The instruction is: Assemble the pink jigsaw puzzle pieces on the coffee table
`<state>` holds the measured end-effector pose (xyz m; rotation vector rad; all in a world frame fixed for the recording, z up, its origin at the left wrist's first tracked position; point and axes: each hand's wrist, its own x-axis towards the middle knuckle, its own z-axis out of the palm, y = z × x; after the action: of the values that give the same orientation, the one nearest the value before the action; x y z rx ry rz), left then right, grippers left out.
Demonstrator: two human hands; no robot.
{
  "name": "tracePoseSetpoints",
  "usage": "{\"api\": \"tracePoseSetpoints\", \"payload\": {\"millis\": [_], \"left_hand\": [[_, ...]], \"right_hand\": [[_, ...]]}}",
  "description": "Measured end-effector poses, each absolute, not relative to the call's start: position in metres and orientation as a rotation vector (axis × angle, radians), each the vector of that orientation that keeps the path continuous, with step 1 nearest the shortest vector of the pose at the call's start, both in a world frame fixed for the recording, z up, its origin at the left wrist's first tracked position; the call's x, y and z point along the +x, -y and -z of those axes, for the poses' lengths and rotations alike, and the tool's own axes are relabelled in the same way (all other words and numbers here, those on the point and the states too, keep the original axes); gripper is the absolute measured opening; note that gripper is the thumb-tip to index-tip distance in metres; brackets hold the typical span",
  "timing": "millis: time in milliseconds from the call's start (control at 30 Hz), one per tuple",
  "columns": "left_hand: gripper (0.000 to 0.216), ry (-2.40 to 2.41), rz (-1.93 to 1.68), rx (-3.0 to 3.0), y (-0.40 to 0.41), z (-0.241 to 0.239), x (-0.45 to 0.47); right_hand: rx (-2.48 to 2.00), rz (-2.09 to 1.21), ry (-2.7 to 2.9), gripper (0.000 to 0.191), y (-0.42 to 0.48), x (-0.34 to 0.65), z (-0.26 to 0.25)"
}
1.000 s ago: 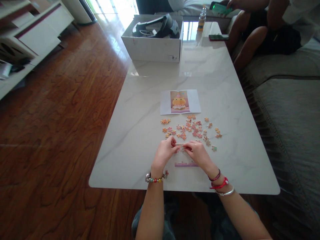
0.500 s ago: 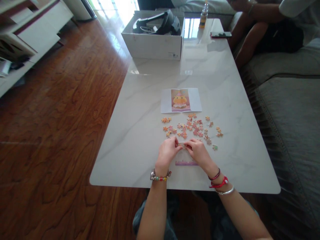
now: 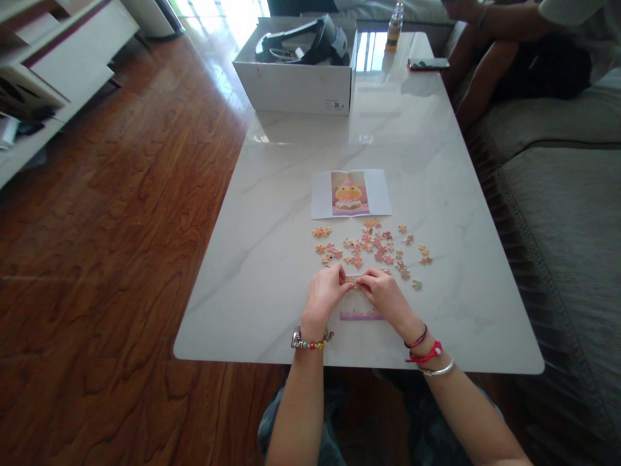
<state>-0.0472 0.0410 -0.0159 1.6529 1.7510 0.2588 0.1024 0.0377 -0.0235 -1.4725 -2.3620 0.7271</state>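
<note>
My left hand [image 3: 326, 291] and my right hand [image 3: 383, 291] meet fingertip to fingertip over the near part of the table. Between them they pinch small pale jigsaw puzzle pieces [image 3: 353, 280], mostly covered by my fingers. Just below lies a joined purple strip of puzzle pieces [image 3: 359, 316], its right end close to my right wrist. Loose orange and pink puzzle pieces [image 3: 367, 244] are scattered beyond my hands. A greenish piece [image 3: 416, 284] rests to the right of my right hand. Farther off, a printed reference picture [image 3: 350, 194] shows a yellow figure.
The white marble table [image 3: 272, 259] has its near edge under my forearms. An open white box [image 3: 295, 87] with a dark headset stands at the far left. A bottle [image 3: 394, 29] and a phone [image 3: 428, 64] are at the far right. Another person sits on the grey sofa [image 3: 563, 194].
Almost nothing differs. My hands stay together on the small pieces, with at most a slight shift of the fingers, and the view tilts very slightly.
</note>
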Motion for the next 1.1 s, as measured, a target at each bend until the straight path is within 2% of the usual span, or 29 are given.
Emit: {"api": "tracePoseSetpoints", "payload": {"millis": [100,233,467,1100], "left_hand": [[0.013,-1.747,-0.259,1.656,-0.0412,0.0146,-0.0469],[0.013,-1.747,-0.247,1.646,-0.0422,0.0137,-0.0464],[0.013,-1.76,-0.219,1.652,-0.0427,0.0143,-0.0456],[0.014,-1.821,-0.102,1.662,-0.0429,0.0105,-0.042]], "right_hand": [[-1.432,-0.712,2.454,0.021,-0.036,0.104,0.0207],[-1.357,-0.696,2.529,0.013,-0.0346,0.1076,0.0207],[-1.329,-0.668,2.533,0.024,-0.0331,0.1064,0.0216],[-1.471,-0.72,2.484,0.021,-0.0299,0.1039,0.0188]]}}
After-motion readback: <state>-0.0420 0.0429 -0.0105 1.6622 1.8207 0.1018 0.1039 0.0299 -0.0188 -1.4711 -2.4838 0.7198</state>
